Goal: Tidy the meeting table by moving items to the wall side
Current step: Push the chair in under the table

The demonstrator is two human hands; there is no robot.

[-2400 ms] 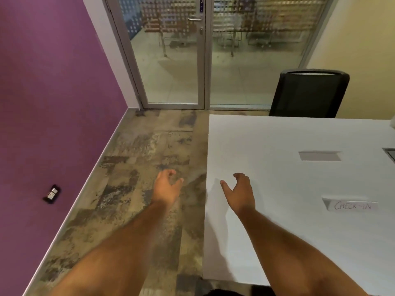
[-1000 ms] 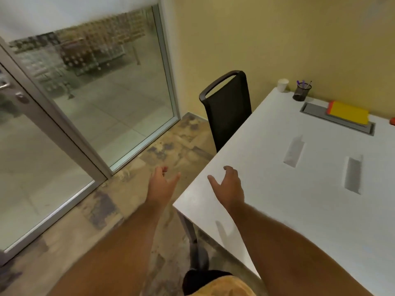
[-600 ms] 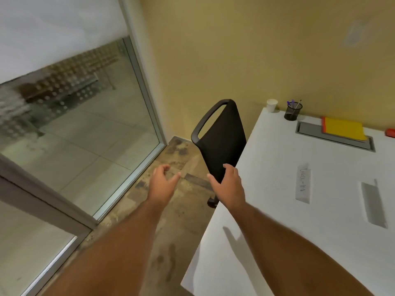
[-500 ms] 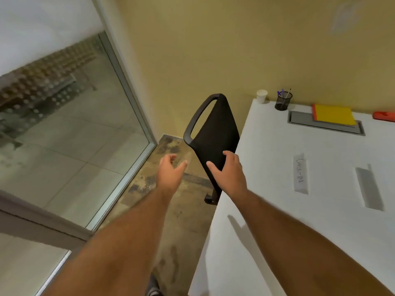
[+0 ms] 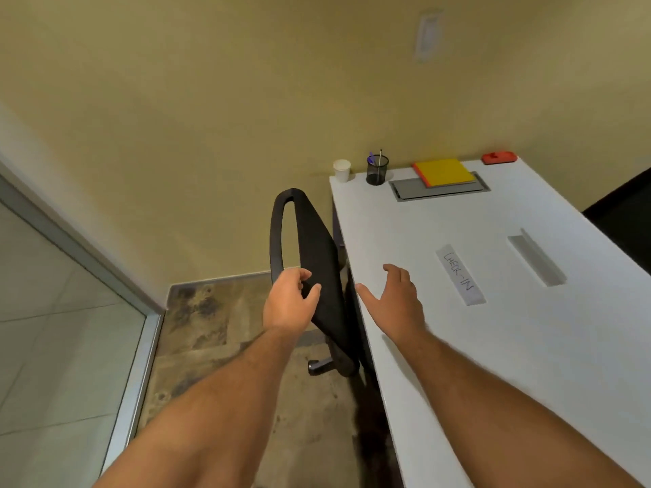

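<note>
Table point(image 5: 486, 329) items sit at the far wall edge: cup point(image 5: 342, 170), pen holder point(image 5: 377, 169), yellow notebook point(image 5: 444, 171), red object point(image 5: 498, 157). Our left hand point(image 5: 287, 304) curls around the black chair point(image 5: 317, 276) back just left of the table; our right hand point(image 5: 394, 301) hovers open over its near-left edge.

A yellow wall point(image 5: 211, 100) backs the white surface point(image 5: 528, 346). Left of that surface stands a black chair point(image 5: 317, 262) on mottled brown floor point(image 5: 211, 329); a glass partition point(image 5: 53, 329) lies farther left.

an office meeting room (white table point(image 5: 528, 346), swivel chair point(image 5: 317, 258), pen cup point(image 5: 377, 170)).
</note>
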